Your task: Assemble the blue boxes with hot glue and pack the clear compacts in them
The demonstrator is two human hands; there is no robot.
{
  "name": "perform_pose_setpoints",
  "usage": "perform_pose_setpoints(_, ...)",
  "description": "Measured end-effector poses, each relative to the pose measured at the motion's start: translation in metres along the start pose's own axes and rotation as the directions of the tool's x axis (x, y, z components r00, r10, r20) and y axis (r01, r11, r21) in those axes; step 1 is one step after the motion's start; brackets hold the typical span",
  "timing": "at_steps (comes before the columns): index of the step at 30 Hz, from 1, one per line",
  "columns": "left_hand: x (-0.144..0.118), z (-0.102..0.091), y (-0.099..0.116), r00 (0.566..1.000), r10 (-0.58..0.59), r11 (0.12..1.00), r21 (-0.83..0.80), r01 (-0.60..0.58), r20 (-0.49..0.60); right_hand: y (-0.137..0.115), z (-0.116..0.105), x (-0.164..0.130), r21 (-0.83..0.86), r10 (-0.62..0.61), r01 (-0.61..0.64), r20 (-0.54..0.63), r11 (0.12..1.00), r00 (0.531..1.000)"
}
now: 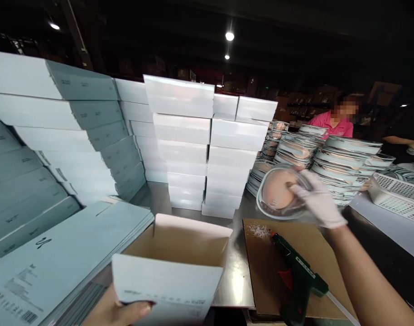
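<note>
My left hand (117, 311), bare, grips the near side of an open white cardboard box (173, 276) at the bottom, its thumb on the printed face. The box mouth faces up and shows a brown inside. My right hand (320, 201), in a white glove with some bare fingertips, holds a clear plastic package (277, 192) with a rounded beige item in it, slightly blurred. Below that hand, a green glue gun (300, 267) with a red trigger lies on a brown cardboard sheet (261, 280), beside white glue scraps (259, 231).
Closed white boxes (183, 131) stand stacked at the back and left. Flattened printed cartons (67, 253) lie at left on the metal table (236, 276). Stacked clear packages (343, 167) and a white basket (397, 199) are at right. A person in pink (346, 127) stands behind them.
</note>
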State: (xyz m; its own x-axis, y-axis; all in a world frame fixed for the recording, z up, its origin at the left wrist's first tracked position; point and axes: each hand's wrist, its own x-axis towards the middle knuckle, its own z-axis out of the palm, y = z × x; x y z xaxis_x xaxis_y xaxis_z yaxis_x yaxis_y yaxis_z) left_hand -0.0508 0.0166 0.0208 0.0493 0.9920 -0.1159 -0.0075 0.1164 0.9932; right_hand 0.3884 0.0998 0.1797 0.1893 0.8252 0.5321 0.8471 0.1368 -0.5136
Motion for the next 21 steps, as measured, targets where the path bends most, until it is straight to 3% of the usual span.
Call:
perform_pose_setpoints(2, 0.011, 0.012, -0.001, 0.994, 0.046, 0.999, 0.002, -0.046, 0.099, -0.027, -0.027, -0.018, 0.231, 0.128, -0.111, -0.059, 0.967, 0.990)
perform_pose_setpoints(4, 0.023, 0.024, -0.001, 0.970, 0.090, 0.996, -0.007, -0.091, 0.227, -0.059, -0.038, -0.033, 0.426, 0.254, -0.247, 0.040, 0.870, 0.966)
perform_pose_setpoints(5, 0.028, 0.030, 0.000, 0.954, 0.110, 0.994, -0.017, -0.110, 0.278, -0.076, -0.039, -0.039, 0.531, 0.315, -0.345, 0.150, 0.774, 0.937)
perform_pose_setpoints(7, 0.035, 0.038, 0.002, 0.929, 0.150, 0.989, -0.035, -0.147, 0.339, -0.107, -0.032, -0.046, 0.682, 0.361, -0.533, 0.394, 0.501, 0.845)
perform_pose_setpoints(8, 0.037, 0.041, 0.004, 0.920, 0.171, 0.985, -0.041, -0.167, 0.353, -0.121, -0.026, -0.047, 0.721, 0.348, -0.579, 0.469, 0.380, 0.812)
perform_pose_setpoints(9, 0.038, 0.042, 0.006, 0.911, 0.193, 0.981, -0.044, -0.190, 0.364, -0.131, -0.019, -0.047, 0.754, 0.325, -0.574, 0.482, 0.319, 0.814)
perform_pose_setpoints(10, 0.039, 0.043, 0.007, 0.903, 0.219, 0.975, -0.046, -0.218, 0.370, -0.139, -0.013, -0.047, 0.789, 0.297, -0.515, 0.431, 0.334, 0.852)
perform_pose_setpoints(12, 0.038, 0.045, 0.011, 0.894, 0.269, 0.962, -0.051, -0.269, 0.358, -0.148, -0.001, -0.051, 0.820, 0.193, -0.343, 0.285, 0.458, 0.939)
perform_pose_setpoints(14, 0.036, 0.048, 0.013, 0.895, 0.302, 0.952, -0.061, -0.299, 0.329, -0.146, 0.007, -0.064, 0.792, -0.001, -0.120, 0.150, 0.598, 0.989)
perform_pose_setpoints(16, 0.033, 0.053, 0.014, 0.902, 0.306, 0.952, -0.072, -0.298, 0.303, -0.138, 0.014, -0.087, 0.670, -0.262, 0.144, 0.079, 0.729, 0.962)
perform_pose_setpoints(18, 0.029, 0.057, 0.012, 0.906, 0.306, 0.952, -0.085, -0.294, 0.292, -0.122, 0.023, -0.115, 0.479, -0.465, 0.363, 0.110, 0.799, 0.879)
perform_pose_setpoints(19, 0.027, 0.059, 0.009, 0.906, 0.309, 0.951, -0.093, -0.294, 0.289, -0.113, 0.030, -0.129, 0.408, -0.488, 0.403, 0.127, 0.819, 0.863)
perform_pose_setpoints(21, 0.024, 0.059, -0.002, 0.910, 0.302, 0.953, -0.104, -0.284, 0.285, -0.094, 0.048, -0.154, 0.388, -0.416, 0.369, 0.041, 0.844, 0.908)
